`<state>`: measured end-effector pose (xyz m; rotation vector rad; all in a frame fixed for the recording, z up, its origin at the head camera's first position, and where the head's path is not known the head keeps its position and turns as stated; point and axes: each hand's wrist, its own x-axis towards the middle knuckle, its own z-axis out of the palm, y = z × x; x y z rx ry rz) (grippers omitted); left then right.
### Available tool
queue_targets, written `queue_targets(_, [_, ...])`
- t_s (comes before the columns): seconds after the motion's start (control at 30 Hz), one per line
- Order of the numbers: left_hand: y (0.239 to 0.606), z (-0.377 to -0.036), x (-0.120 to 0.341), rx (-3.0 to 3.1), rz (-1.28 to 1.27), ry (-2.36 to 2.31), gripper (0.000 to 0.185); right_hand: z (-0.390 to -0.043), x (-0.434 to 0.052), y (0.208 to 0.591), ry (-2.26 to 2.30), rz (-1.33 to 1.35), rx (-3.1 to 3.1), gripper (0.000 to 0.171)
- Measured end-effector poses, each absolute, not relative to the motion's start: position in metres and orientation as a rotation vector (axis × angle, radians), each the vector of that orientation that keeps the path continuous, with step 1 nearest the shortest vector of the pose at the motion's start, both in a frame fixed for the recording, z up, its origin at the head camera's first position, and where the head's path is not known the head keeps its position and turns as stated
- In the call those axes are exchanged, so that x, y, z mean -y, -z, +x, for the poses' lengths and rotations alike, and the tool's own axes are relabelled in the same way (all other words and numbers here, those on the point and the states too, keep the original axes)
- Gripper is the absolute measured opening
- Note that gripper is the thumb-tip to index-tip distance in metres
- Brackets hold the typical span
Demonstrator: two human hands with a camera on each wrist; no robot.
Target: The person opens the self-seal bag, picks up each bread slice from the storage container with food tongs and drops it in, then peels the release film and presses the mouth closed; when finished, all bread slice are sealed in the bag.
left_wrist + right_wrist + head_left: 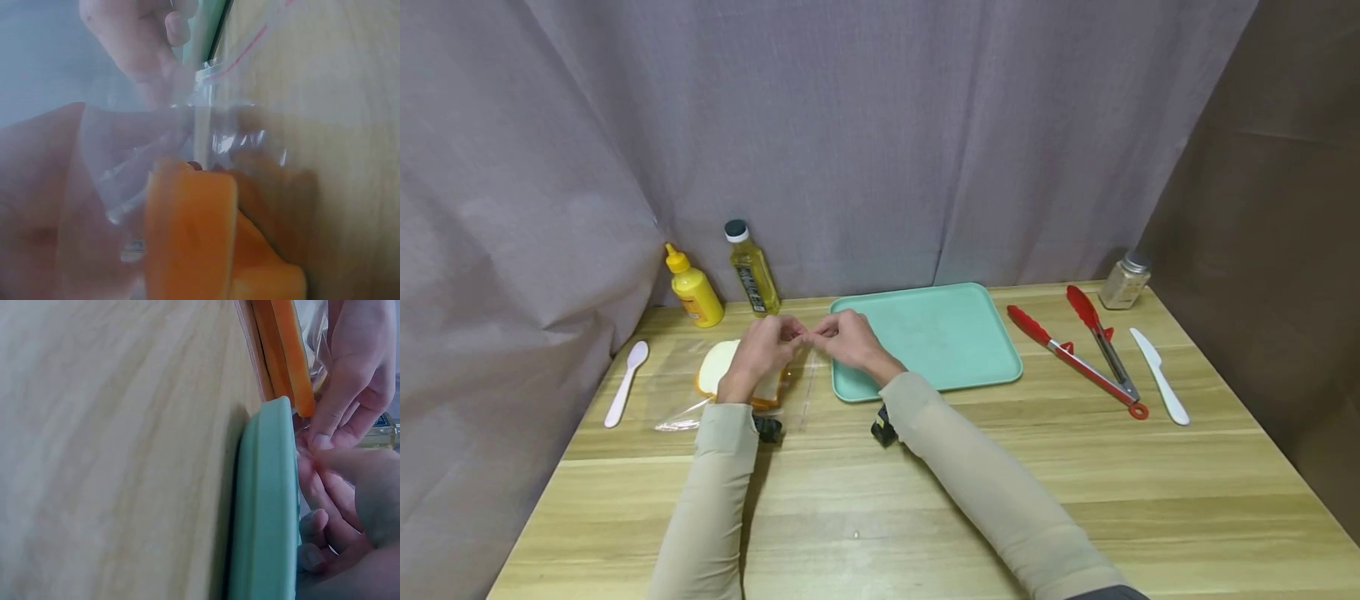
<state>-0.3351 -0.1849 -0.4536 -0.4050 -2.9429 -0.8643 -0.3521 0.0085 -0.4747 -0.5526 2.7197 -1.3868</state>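
A clear plastic zip bag (679, 402) lies on the table's left side with white bread slices (717, 364) inside. My left hand (762, 354) reaches over the bread and pinches the bag's edge between thumb and fingers. Fingertip to fingertip with it, my right hand (852, 340) pinches the same edge beside the tray's left rim. In the left wrist view the orange-brown crust (194, 231) shows through the film, and a red seal line (250, 47) runs along the bag's mouth. Close up in the right wrist view, both thumbs meet; the film between them is hard to see.
A mint-green tray (932, 342) lies under and right of my right hand. Behind stand a yellow squeeze bottle (697, 296) and an oil bottle (756, 279). A white spoon (627, 385) is left; red tongs (1086, 367), a white knife (1161, 379) and a spice jar (1124, 283) are right.
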Motion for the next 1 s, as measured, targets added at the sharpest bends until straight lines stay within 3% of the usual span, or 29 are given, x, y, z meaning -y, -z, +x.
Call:
queue_targets(0.2, [0.4527, -0.3344, 0.1848, 2.956, -0.425, 0.852, 0.012, -0.3535, -0.0088, 0.4761, 1.353, -0.521, -2.754, 0.009])
queue_targets(0.5, [0.4526, -0.3338, 0.1871, 2.946, -0.364, 0.826, 0.012, -0.3517, -0.0059, 0.4744, 1.34, -0.522, -2.815, 0.019])
queue_targets(0.7, [0.4543, -0.3362, 0.1844, 2.922, -0.368, 0.854, 0.015, -0.3481, -0.0084, 0.4722, 1.323, -0.495, -2.821, 0.01])
queue_targets(1.0, [0.4543, -0.3358, 0.1863, 2.921, -0.387, 0.876, 0.013, -0.3478, -0.005, 0.4758, 1.276, -0.495, -2.833, 0.013])
